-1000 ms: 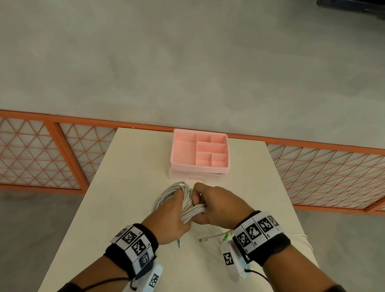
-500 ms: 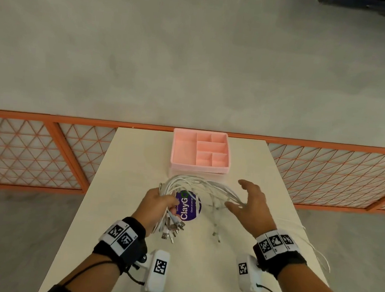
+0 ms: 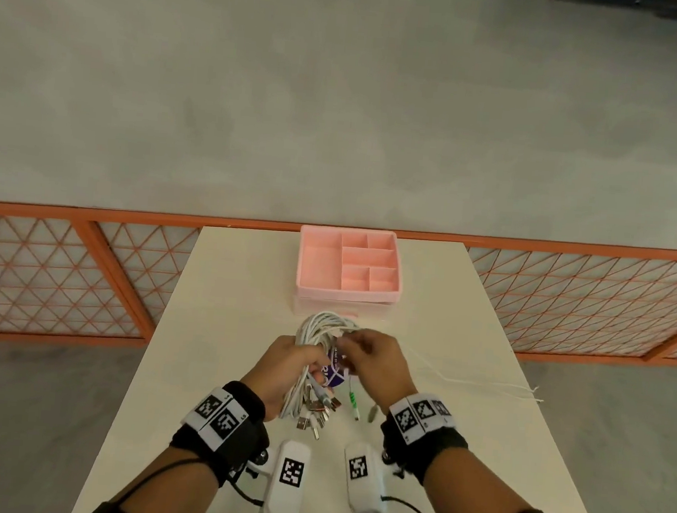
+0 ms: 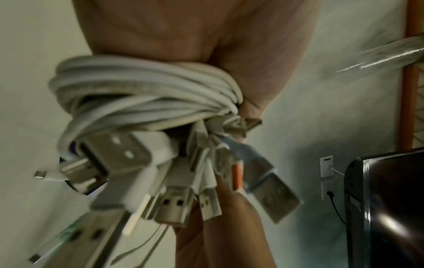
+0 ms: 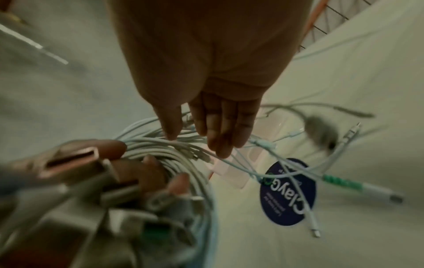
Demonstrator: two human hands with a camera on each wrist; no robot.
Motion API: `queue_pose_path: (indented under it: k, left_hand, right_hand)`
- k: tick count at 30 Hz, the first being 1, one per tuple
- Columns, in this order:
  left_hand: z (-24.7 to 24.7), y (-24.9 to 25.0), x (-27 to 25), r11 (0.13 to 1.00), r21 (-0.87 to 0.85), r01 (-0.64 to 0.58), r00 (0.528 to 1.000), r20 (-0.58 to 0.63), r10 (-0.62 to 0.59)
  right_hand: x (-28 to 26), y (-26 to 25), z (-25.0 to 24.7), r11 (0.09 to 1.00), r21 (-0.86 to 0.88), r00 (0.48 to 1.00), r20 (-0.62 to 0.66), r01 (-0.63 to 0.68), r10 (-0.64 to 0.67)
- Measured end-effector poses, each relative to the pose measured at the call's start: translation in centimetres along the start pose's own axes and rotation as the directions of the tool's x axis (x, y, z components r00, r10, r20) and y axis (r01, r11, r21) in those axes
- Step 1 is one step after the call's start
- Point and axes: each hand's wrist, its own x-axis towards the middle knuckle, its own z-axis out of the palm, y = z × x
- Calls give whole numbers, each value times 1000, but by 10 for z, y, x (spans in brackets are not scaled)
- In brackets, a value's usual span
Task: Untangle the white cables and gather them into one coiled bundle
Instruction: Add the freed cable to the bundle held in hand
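Behind the cream table [image 3: 216, 327] an orange lattice fence [image 3: 61, 269] is running along a grey floor, and a pink divided tray [image 3: 350, 263] is standing at the table's far edge. Near the middle of the table, the left hand [image 3: 286, 368] is gripping the white cables [image 3: 322, 328] as a looped bundle, fingers curled round it, while many USB plugs [image 4: 174, 181] are hanging from its lower side. The right hand [image 3: 376, 362] is reaching into the loops from the right; its fingers [image 5: 220, 130] are lying almost straight on loose strands, and I cannot tell if they are pinching one. A round purple sticker [image 5: 288, 192] is showing between the hands. One thin cable [image 3: 481, 381] is trailing to the table's right edge.
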Motion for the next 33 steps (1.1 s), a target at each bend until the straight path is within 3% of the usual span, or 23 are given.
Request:
queue_pose_path:
  k: [6, 9, 11, 14, 16, 18, 19, 22, 25, 28, 31, 33]
  left_hand:
    - [-1, 1, -10, 1000, 15, 27, 993, 119, -29]
    - [-3, 3, -10, 998, -24, 61, 992, 111, -58]
    - [-4, 6, -9, 992, -92, 89, 992, 93, -80]
    - [-6, 7, -7, 961, -234, 147, 988, 83, -131]
    - [-8, 8, -5, 942, -289, 170, 985, 80, -154]
    - [-8, 9, -4, 937, -300, 179, 984, 79, -162]
    - [-8, 10, -3, 936, -301, 182, 983, 75, -166]
    - [-10, 15, -2, 928, -322, 187, 982, 26, -188]
    - [-13, 17, -1, 943, -278, 184, 979, -38, -203]
    - [-9, 19, -3, 955, -222, 198, 977, -37, -211]
    - [-2, 19, -5, 959, -191, 208, 978, 15, -209]
    - [2, 20, -6, 959, -173, 223, 974, 80, -211]
  right_hand:
    - [27, -19, -11, 988, 141, 994, -80, -60, 72]
    - [32, -17, -14, 989, -147, 1000, -18, -23, 20]
    - [27, -17, -13, 913, -404, 995, 94, 60, -24]
    - [16, -12, -14, 837, -487, 959, 3, 249, -283]
    - [11, -5, -16, 798, -432, 871, -56, 419, -488]
    - [6, 3, -18, 715, -466, 802, -18, 521, -597]
    - [4, 7, -19, 699, -489, 800, -1, 523, -599]
    - [-3, 13, -23, 745, -507, 862, -7, 434, -507]
    - [-7, 11, -26, 693, -558, 829, -17, 456, -559]
    - [-1, 1, -24, 618, -574, 812, 153, 537, -563]
    - [13, -6, -18, 522, -640, 815, 333, 564, -474]
    - [20, -8, -14, 556, -616, 828, 385, 559, -407]
